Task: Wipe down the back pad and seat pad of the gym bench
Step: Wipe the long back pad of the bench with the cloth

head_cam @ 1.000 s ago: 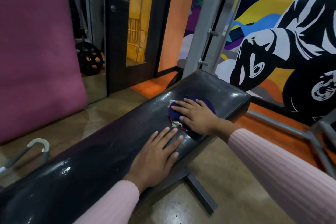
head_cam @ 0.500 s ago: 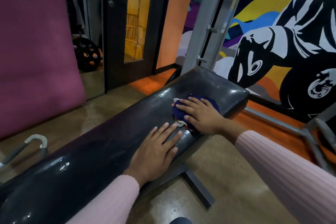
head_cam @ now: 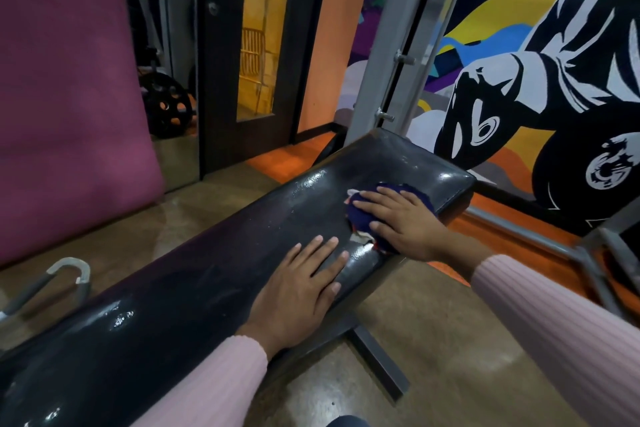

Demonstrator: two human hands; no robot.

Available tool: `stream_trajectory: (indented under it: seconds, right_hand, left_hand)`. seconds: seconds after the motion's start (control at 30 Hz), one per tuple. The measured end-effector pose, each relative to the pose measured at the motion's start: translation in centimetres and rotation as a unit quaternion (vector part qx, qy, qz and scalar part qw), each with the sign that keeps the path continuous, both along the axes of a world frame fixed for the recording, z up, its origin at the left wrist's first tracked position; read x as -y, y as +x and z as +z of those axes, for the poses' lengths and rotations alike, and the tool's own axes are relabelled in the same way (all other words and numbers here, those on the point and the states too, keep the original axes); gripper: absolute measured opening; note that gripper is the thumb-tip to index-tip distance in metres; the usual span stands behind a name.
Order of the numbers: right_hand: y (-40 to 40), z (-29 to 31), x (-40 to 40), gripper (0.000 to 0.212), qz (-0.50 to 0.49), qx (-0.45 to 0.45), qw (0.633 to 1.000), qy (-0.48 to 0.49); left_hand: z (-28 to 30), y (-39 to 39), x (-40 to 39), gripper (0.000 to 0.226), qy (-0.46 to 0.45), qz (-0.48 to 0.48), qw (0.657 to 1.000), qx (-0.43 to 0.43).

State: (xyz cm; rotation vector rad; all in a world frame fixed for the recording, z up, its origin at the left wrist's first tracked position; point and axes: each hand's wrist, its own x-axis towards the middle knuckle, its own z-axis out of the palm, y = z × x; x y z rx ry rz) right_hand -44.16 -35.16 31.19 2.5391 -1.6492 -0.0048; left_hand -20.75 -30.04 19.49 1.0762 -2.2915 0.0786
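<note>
Your right hand [head_cam: 401, 222] lies flat, fingers spread, pressing a dark blue cloth [head_cam: 360, 218] onto the black bench pad [head_cam: 214, 270] near its far end. The cloth is bunched under your palm, with a white and red patch showing at its near edge. Your left hand [head_cam: 298, 295] rests open and flat on the pad's near edge, just beside the cloth, holding nothing. Both sleeves are pink. The pad's surface shines.

the right hand [head_cam: 403, 220] and the blue cloth [head_cam: 362, 222] under it sit slightly farther toward the upper right of the frame, nearer the far end of the desk [head_cam: 207, 274], than a second ago.
</note>
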Motion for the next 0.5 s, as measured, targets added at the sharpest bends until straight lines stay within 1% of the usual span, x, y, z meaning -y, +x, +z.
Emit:
stream_trajectory:
  seconds: [0.07,0.17,0.23,0.3,0.4,0.5]
  right_hand:
    - [-0.9,1.0,1.5,0.048,-0.043,0.007,0.999,-0.008]
    - [0.9,1.5,4.0,0.049,-0.104,-0.015,0.994,-0.023]
    - [2.9,0.7,3.7,0.051,-0.089,-0.031,0.995,-0.022]
    - [3.6,-0.6,1.5,0.053,-0.034,-0.031,0.999,-0.017]
    - [1.1,-1.3,-1.5,0.049,0.021,-0.006,1.000,-0.003]
    - [-1.5,-0.3,-1.1,0.052,-0.010,0.003,1.000,-0.006]
  left_hand:
    - [-0.1,0.1,0.0,0.046,0.001,0.000,1.000,-0.001]
    - [0.0,0.0,0.0,0.046,0.003,-0.005,1.000,-0.002]
    - [-0.1,0.0,0.0,0.046,0.002,-0.006,1.000,0.000]
    - [-0.1,0.0,0.0,0.046,0.000,-0.002,1.000,0.001]
    - [-0.1,0.0,0.0,0.046,-0.002,0.000,1.000,0.002]
    - [-0.1,0.1,0.0,0.046,0.000,-0.007,1.000,-0.005]
